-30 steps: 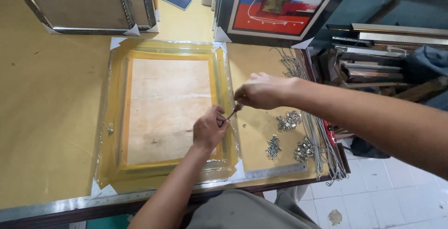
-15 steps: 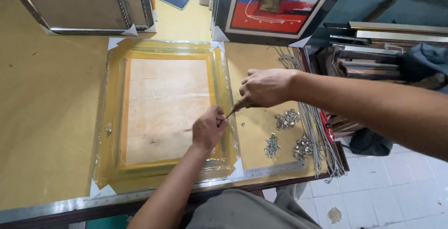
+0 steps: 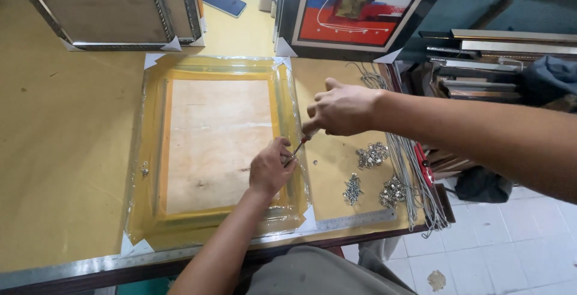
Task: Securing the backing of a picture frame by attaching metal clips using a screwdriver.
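Head view of a yellow table (image 3: 54,169) with a plastic-wrapped frame (image 3: 216,150) lying back-up. The left hand (image 3: 270,169) rests closed on the frame's right rail, fingers pinching something small against the wood; what it pins is too small to tell. The right hand (image 3: 342,110) grips a screwdriver (image 3: 296,149) in a closed fist, the shaft slanting down-left so the tip meets the rail just beside the left fingertips. Compared with half a second and a second ago, the right hand sits slightly higher over the tool while the left hand and the tip keep to the same spot on the rail, which suggests one fixing point is being worked rather than a new one begun. The frame itself has not shifted; its white corner guards lie as before. Edges and room: the frame's near edge runs close to the table's metal-trimmed front edge; a steel ruler (image 3: 354,220) lies along that edge to the right. Three heaps of small metal hardware (image 3: 372,155) sit right of the frame, and a bundle of grey cord (image 3: 409,175) hangs over the table's right edge. Stacked frames (image 3: 108,6), a phone (image 3: 222,0) and a painting (image 3: 360,6) close the far side. The widest bare surface lies left of the frame.
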